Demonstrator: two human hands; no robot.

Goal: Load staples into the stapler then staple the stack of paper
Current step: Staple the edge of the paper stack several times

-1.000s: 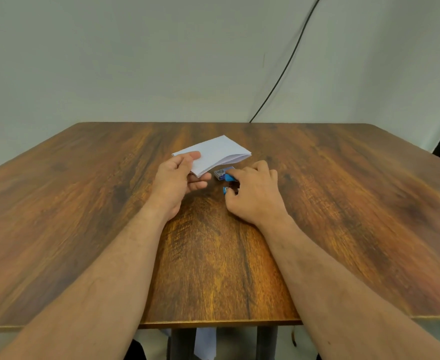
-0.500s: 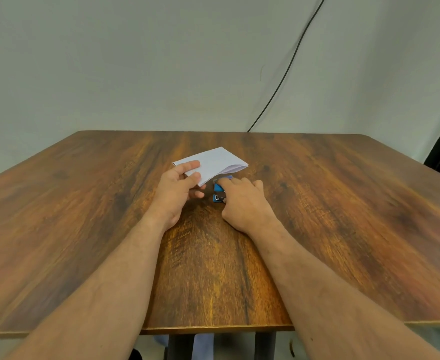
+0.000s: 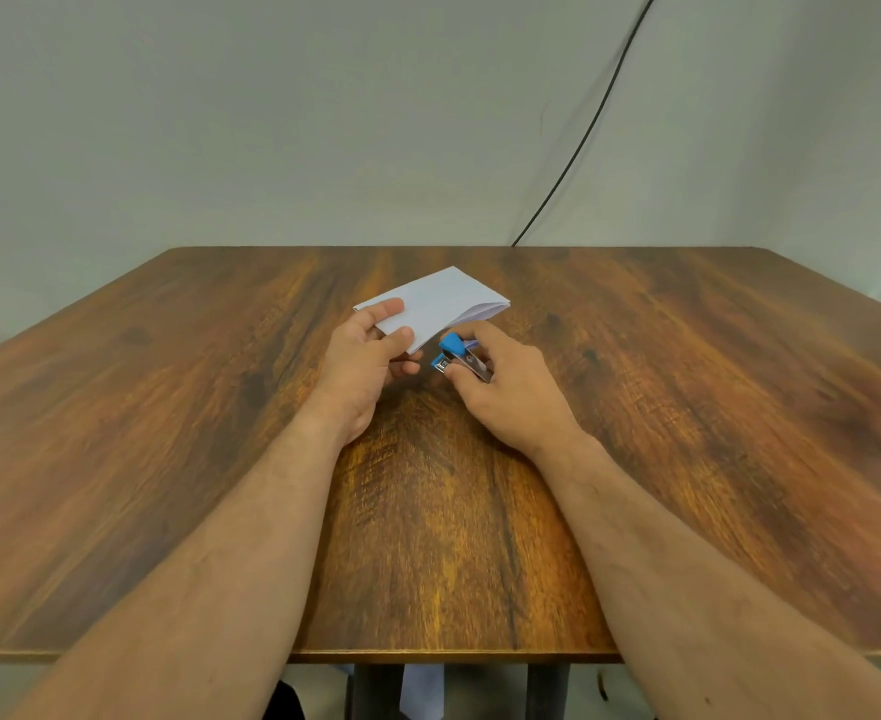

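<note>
Our right hand point(image 3: 501, 387) has lifted the blue stapler point(image 3: 459, 358) off the counter point(image 3: 168, 459) toward the paper stack point(image 3: 443, 301) pinched in our left hand point(image 3: 365, 363), so stapling looks imminent.

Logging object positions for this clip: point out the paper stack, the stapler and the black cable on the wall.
paper stack point(image 3: 441, 298), head view, on the white top sheet.
stapler point(image 3: 454, 354), head view, on its blue front end, held by the right hand.
black cable point(image 3: 591, 122), head view, midway along its run down the wall.
</note>
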